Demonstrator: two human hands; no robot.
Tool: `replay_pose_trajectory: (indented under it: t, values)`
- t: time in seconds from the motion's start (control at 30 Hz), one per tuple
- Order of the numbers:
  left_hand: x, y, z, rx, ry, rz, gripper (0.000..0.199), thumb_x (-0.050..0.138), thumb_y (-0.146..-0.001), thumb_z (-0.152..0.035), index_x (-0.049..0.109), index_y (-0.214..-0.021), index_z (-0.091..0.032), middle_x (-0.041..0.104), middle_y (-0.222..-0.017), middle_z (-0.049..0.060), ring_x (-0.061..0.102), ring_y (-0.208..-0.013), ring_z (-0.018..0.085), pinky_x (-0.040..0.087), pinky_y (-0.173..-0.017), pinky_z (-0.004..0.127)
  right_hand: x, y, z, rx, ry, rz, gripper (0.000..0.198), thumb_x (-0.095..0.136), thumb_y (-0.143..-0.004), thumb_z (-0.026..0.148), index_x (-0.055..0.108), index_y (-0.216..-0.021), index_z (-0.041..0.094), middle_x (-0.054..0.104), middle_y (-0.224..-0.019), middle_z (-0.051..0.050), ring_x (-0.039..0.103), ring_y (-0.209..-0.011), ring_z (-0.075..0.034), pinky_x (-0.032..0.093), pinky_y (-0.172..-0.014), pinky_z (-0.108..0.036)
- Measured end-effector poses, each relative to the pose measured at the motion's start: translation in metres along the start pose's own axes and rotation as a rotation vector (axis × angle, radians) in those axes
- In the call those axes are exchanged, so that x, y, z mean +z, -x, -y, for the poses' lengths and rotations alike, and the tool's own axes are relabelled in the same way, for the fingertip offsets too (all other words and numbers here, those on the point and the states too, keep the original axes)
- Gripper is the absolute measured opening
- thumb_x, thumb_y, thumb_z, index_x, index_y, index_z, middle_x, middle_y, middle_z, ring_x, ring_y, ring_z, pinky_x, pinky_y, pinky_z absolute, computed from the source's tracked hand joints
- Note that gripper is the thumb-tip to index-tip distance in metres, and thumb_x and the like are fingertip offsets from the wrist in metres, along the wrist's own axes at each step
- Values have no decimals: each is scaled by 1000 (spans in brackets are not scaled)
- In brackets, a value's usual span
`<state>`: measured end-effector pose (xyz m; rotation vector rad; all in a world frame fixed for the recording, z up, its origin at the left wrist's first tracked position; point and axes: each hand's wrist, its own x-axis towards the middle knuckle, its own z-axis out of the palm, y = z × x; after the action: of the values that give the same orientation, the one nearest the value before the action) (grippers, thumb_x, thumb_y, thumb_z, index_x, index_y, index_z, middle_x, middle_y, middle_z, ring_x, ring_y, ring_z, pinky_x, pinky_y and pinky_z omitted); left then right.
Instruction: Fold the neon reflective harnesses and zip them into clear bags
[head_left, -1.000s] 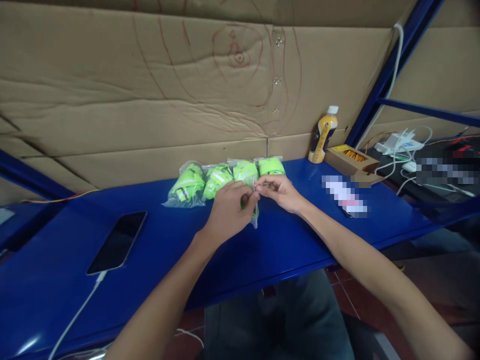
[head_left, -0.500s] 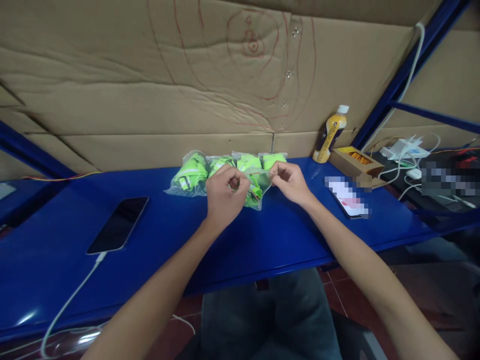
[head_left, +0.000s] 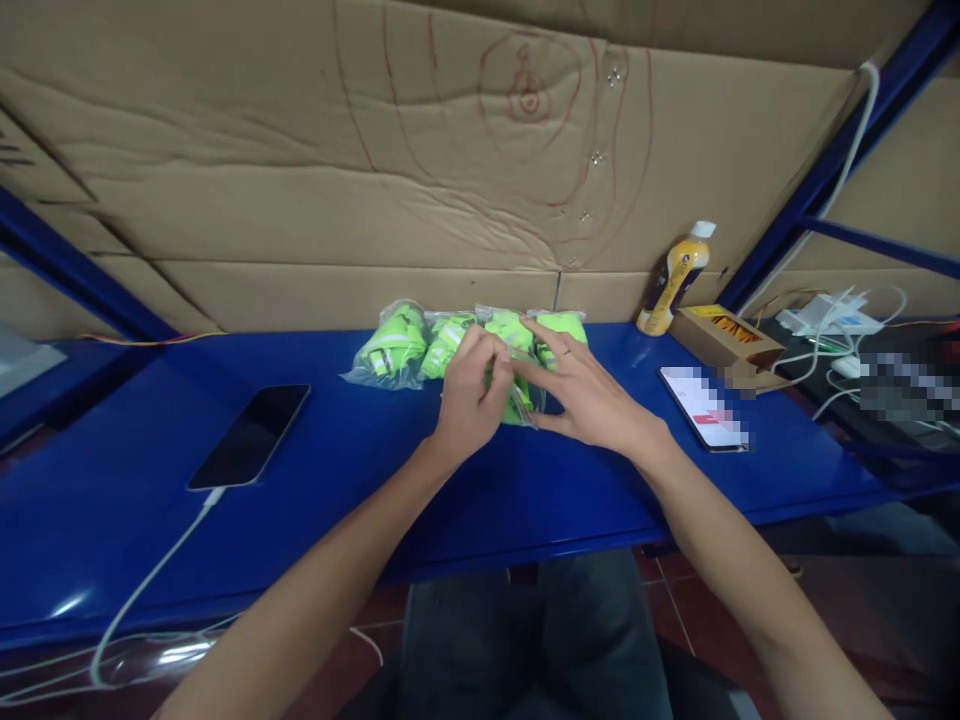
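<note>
A clear plastic bag (head_left: pixel 519 407) with folded neon-green fabric in it is between my hands, partly hidden by them. My left hand (head_left: pixel 472 395) is closed, thumb and fingers pinching the bag's top edge. Across from it, my right hand (head_left: pixel 589 400) is open, its fingers spread over the bag's right side and seemingly touching it. Behind stands a row of similar bags: a leftmost bag (head_left: pixel 391 348), one beside it (head_left: pixel 447 348), and a right-hand bag (head_left: pixel 564 322) partly behind my right fingers.
On the blue table (head_left: pixel 360 450) lie a dark phone (head_left: pixel 251 437) with a white cable at left and a lit phone (head_left: pixel 699 408) at right. A yellow-labelled bottle (head_left: pixel 677 278) and an open cardboard box (head_left: pixel 726 340) stand back right. A cardboard wall (head_left: pixel 300 215) rises behind.
My right hand has gone from pinching the bag's edge to spread fingers over its side. The left hand keeps its pinch. The view has shifted slightly, so things appear further right.
</note>
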<state>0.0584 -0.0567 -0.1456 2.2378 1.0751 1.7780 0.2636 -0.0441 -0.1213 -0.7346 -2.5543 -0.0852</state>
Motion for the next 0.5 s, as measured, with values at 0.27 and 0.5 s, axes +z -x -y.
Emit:
replay_pose_trajectory:
  t: [0.27,0.5]
  values:
    - [4,2,-3,-33,16,87,24,46,-113,-29,53,-90,-24,57,-113,11,61,-110,24,56,-100,46,11,-1,10,37,91,112,65,92,-83,24,65,-142,19,52,-162,-25,56,-145,-49,55,-113,-72]
    - [3,0,-3,-12,14,64,28,49,-112,-33,58,-87,-23,61,-113,11,64,-114,25,56,-104,46,23,-8,-2,95,-283,-118,45,86,-81,23,77,-125,21,65,-141,-14,69,-127,-33,60,-107,-50]
